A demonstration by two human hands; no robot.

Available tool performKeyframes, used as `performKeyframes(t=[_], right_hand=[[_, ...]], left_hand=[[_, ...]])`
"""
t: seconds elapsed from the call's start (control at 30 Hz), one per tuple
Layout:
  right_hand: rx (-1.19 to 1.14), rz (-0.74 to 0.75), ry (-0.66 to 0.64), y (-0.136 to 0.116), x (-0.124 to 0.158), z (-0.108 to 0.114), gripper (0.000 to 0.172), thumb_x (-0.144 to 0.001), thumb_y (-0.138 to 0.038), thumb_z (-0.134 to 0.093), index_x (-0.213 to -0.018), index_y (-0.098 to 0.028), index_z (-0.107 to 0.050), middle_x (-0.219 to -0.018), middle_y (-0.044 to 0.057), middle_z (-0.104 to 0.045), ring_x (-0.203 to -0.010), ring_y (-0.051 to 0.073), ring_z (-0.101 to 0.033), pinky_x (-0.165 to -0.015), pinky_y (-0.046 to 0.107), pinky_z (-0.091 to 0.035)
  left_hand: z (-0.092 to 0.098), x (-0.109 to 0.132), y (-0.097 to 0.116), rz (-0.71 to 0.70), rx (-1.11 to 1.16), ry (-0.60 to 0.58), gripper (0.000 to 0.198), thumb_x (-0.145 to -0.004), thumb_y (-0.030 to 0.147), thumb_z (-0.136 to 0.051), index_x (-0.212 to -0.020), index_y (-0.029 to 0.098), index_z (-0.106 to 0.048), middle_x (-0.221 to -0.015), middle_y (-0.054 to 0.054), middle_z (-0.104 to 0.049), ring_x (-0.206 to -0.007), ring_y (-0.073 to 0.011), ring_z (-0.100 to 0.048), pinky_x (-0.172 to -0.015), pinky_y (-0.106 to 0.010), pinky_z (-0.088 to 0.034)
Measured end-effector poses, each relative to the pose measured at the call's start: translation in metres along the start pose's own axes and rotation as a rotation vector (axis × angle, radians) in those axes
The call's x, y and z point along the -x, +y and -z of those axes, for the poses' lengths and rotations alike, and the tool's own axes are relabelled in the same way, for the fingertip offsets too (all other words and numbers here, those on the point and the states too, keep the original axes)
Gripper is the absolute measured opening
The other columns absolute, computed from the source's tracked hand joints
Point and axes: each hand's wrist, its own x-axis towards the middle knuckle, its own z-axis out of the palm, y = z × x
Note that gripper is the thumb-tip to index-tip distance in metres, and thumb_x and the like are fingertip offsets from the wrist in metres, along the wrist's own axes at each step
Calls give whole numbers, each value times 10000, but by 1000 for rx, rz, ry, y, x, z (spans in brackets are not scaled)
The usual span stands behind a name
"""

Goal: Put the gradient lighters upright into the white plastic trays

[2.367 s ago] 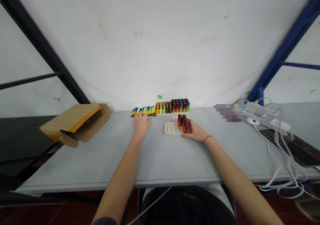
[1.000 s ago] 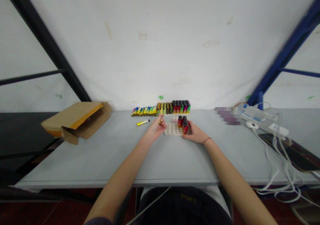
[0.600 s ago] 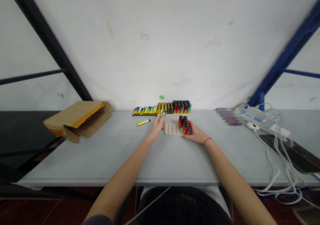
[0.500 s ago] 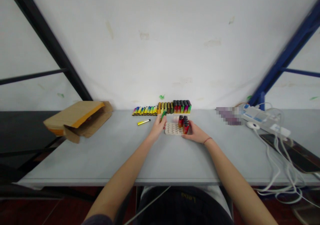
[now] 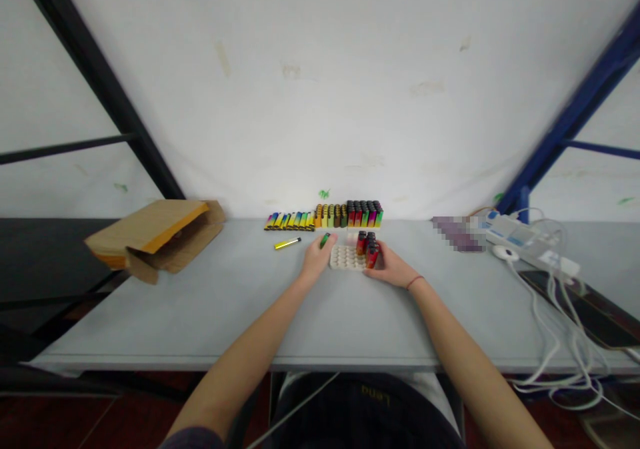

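Observation:
A white tray with round holes (image 5: pixel 343 258) lies on the grey table (image 5: pixel 320 309), with a few red lighters (image 5: pixel 367 244) standing in its right end. My right hand (image 5: pixel 391 264) rests against the tray's right side, fingers curled by those lighters. My left hand (image 5: pixel 317 259) sits at the tray's left edge, closed on a green lighter (image 5: pixel 325 239). A yellow lighter (image 5: pixel 287 243) lies alone on the table to the left.
Against the wall stands a row of upright lighters (image 5: pixel 350 214) and a row lying flat (image 5: pixel 290 221). An open cardboard box (image 5: pixel 153 237) lies at the left. A power strip and white cables (image 5: pixel 530 246) fill the right side.
My left hand left the flat row, a yellow lighter now lies loose, and the hand came to the tray's left edge holding a green lighter, lowering it. My right hand stayed put.

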Motion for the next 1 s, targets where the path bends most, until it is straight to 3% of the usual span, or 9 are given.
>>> performKeyframes(t=[0.17, 0.4, 0.73, 1.0], right_hand=[[6, -10, -9, 3, 0, -1, 877, -709, -470, -784, -1420, -146, -385, -1377, 202, -586, -1242, 352, -597, -1091, 540, -452], [4, -1, -6, 3, 1, 0, 834, -712, -455, -800, -1404, -190, -418, -1360, 172, -611, -1228, 358, -607, -1089, 557, -453], [6, -20, -16, 3, 1, 0, 847, -714, -475, -786, -1400, -150, -410, -1354, 193, -601, -1215, 354, -610, -1071, 543, -468], [3, -18, -35, 2, 1, 1, 833, -721, -494, -774, -1391, -162, -406, -1328, 185, -615, -1190, 358, -618, -1063, 560, -471]], left_hand=[[4, 0, 8, -93, -101, 33, 312, -816, 420, -562, -604, 203, -492, -575, 42, -467, -626, -134, -444, -616, -249, -311], [9, -5, 10, -26, -112, 157, 247, -822, 318, -540, -605, 208, -500, -576, 36, -482, -625, -142, -438, -608, -245, -282], [9, -4, 4, -84, -85, 151, 351, -870, 439, -554, -619, 201, -495, -586, 37, -490, -631, -136, -451, -616, -242, -305], [9, -4, 8, -55, -156, 174, 259, -842, 330, -586, -625, 210, -512, -593, 33, -498, -625, -146, -441, -615, -243, -284]])
